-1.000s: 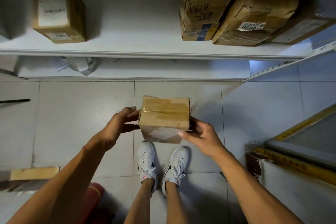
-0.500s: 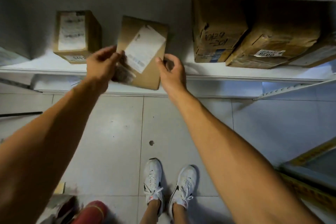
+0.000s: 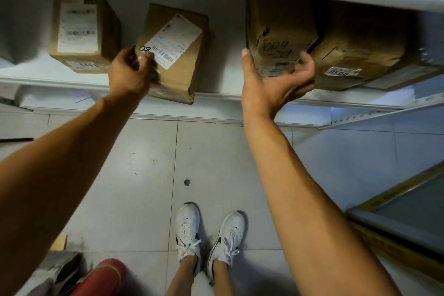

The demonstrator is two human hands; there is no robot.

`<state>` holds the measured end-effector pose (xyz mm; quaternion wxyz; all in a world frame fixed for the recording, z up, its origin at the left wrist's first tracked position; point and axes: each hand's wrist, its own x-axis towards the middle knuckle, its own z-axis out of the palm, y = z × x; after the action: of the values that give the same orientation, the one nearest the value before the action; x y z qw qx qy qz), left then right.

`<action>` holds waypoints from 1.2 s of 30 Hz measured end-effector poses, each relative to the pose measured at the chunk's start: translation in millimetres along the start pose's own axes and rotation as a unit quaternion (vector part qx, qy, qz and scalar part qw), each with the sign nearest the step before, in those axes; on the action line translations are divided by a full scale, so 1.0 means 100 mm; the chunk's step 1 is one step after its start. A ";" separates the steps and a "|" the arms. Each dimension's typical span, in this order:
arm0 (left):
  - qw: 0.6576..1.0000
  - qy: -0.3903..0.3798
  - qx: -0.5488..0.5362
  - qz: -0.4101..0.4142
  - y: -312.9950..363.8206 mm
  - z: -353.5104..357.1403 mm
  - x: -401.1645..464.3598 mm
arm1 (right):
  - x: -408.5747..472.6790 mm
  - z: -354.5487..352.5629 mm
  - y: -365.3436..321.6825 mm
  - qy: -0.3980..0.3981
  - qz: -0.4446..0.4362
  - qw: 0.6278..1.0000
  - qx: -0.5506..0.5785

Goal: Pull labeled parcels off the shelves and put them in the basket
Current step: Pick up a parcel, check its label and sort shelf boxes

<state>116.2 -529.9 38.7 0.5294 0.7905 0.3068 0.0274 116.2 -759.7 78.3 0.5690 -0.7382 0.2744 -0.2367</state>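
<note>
Shelf edge [image 3: 216, 97] runs white across your view, and the shelf above it cuts off the tops of the right-hand boxes. Far left, something grey at the frame edge is too cropped to identify. Next along the shelf stands a small labeled box [image 3: 83, 33], upright, its label print too blurred to read; a numbered tag on its front edge is only partly legible. Your left hand [image 3: 131, 72] covers the near left corner of the middle parcel [image 3: 177, 55]; fingers curl at that corner, but whether they grip it or merely touch cannot be told. That parcel lies tilted on the shelf, its near end overhanging the edge, white barcode label face up with a handwritten mark beside it. Your right hand [image 3: 276, 79] is released, palm up, fingers loosely spread, just in front of the marker-scrawled box [image 3: 281, 38]; contact is unclear. Right of that, a crumpled box [image 3: 355, 55] carries a small numbered sticker and leans against its neighbour. Below: pale grey floor tiles [image 3: 134, 175], your white sneakers [image 3: 209, 233], a red object [image 3: 105, 276] cut off at the bottom edge, and a yellow-edged frame [image 3: 396, 190] at far right, only partly visible.
</note>
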 end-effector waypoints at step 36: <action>0.984 -0.008 -0.144 -0.108 -0.33 -0.01 -0.95 | 0.54 0.18 0.09 -0.069 0.122 0.990 0.008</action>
<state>24.0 -570.0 37.5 0.6399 0.6684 0.3791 0.0074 166.8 -785.2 67.0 0.6171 -0.7093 0.3204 -0.1157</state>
